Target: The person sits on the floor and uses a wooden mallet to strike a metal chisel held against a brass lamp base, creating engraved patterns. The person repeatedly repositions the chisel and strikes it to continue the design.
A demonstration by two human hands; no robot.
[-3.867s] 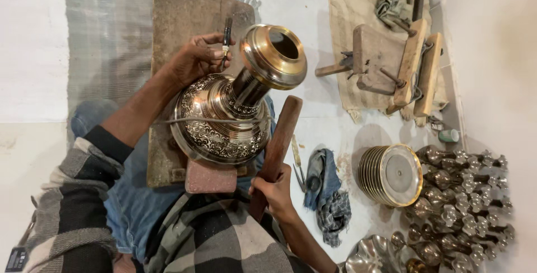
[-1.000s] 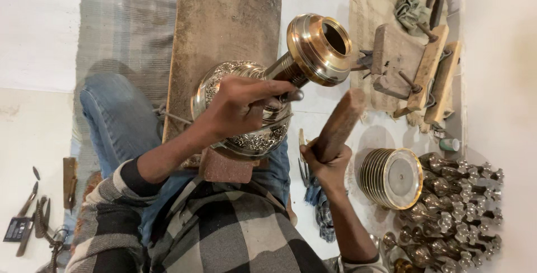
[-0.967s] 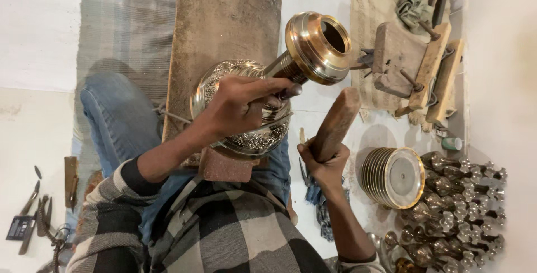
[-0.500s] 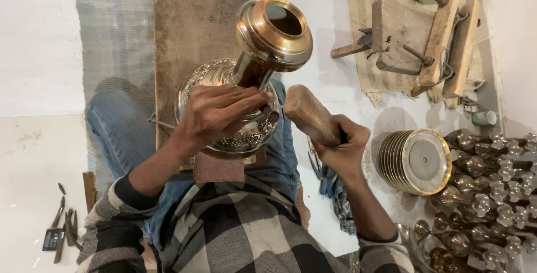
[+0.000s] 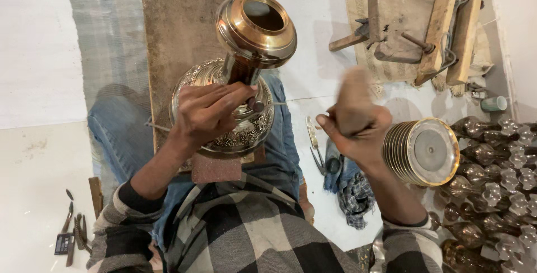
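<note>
A large engraved brass vase (image 5: pixel 246 66) with a polished neck and open mouth rests in my lap over a wooden plank (image 5: pixel 179 21). My left hand (image 5: pixel 210 111) lies on the vase's embossed belly and pinches a thin metal punch against the surface. My right hand (image 5: pixel 355 125) is raised to the right of the vase, shut on a wooden mallet (image 5: pixel 351 97) that is blurred by motion. The two hands are apart, the mallet head well short of the punch.
A stack of brass plates (image 5: pixel 422 151) stands at the right, with several brass pieces (image 5: pixel 495 172) beyond it. Wooden blocks and tools (image 5: pixel 425 21) lie on a mat at upper right. Pliers (image 5: pixel 319 150) and a cloth lie by my knee; small tools (image 5: pixel 70 234) at lower left.
My right hand has lifted the mallet up and away from the vase, to the right. My left hand stays on the vase's belly with the punch.
</note>
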